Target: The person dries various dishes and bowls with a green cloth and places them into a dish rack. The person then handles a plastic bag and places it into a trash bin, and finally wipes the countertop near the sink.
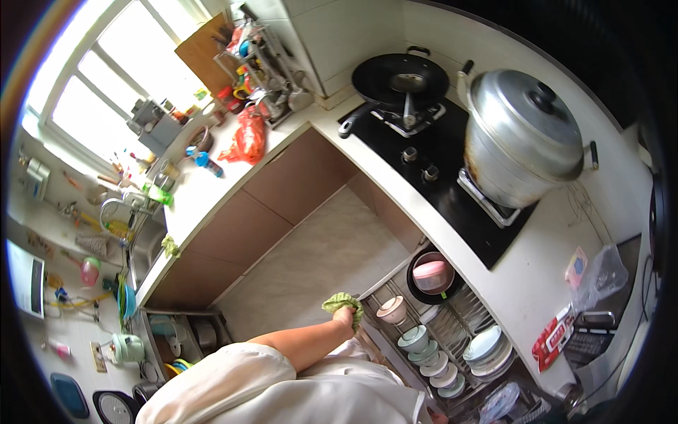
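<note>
My left hand [345,317] is closed around a green checked cloth [339,303], beside the near corner of a pulled-out drawer. Inside that drawer, a wire dish rack [389,290] holds stacked bowls [422,343], a pink-and-white bowl [392,310] and a pile of plates [490,352]. A dark pot [416,286] with a pink-lidded container [430,275] in it sits at the drawer's far end. At the bottom edge, a small patch of skin [437,417] beside my white garment may be my right hand; its fingers are hidden.
Above the drawer runs a white counter [371,159] with a black gas hob [450,196]. A wok [400,79] and a large lidded aluminium steamer pot [522,138] stand on it. Another open drawer [177,339] is at left, below the sink [148,246]. A green cloth [170,246] hangs over the counter edge.
</note>
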`<action>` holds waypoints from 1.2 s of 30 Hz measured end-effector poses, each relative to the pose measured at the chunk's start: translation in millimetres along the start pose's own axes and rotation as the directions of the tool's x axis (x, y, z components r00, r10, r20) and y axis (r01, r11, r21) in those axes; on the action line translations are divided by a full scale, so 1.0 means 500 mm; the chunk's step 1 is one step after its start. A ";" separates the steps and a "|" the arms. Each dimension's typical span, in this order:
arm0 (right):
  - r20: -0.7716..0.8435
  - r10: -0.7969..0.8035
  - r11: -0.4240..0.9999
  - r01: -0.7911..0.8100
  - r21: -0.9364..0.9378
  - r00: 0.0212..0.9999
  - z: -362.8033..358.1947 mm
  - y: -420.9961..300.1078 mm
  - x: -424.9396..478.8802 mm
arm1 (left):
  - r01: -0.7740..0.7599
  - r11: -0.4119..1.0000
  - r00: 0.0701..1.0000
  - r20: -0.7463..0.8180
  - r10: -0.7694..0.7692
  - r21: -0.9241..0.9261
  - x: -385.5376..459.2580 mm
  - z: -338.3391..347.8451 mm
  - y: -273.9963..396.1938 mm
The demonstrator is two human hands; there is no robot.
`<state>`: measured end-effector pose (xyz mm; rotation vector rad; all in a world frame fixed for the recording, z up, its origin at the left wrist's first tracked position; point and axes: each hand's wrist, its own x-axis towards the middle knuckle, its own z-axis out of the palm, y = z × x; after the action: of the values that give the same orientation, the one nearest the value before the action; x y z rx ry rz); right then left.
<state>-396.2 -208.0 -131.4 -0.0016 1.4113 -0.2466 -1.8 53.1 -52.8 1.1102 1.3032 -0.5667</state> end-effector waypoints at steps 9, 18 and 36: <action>-0.050 0.040 0.982 -0.049 -0.181 0.998 0.101 -0.079 0.031 | 0.084 0.996 0.991 -0.104 -0.084 -0.008 -0.065 0.069 -0.007; -0.055 0.084 0.956 -0.096 -0.276 0.995 0.127 -0.133 0.044 | -0.007 0.986 0.998 0.064 0.018 -0.169 -0.072 0.108 -0.002; 0.123 -0.264 0.931 0.220 0.290 0.957 0.300 -0.223 -0.015 | -0.057 0.955 0.902 0.395 0.174 -0.290 0.005 0.329 -0.016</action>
<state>-269.6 -337.4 -83.1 0.0315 1.2061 -0.6341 68.7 -94.1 -75.8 0.7775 0.9007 -0.4853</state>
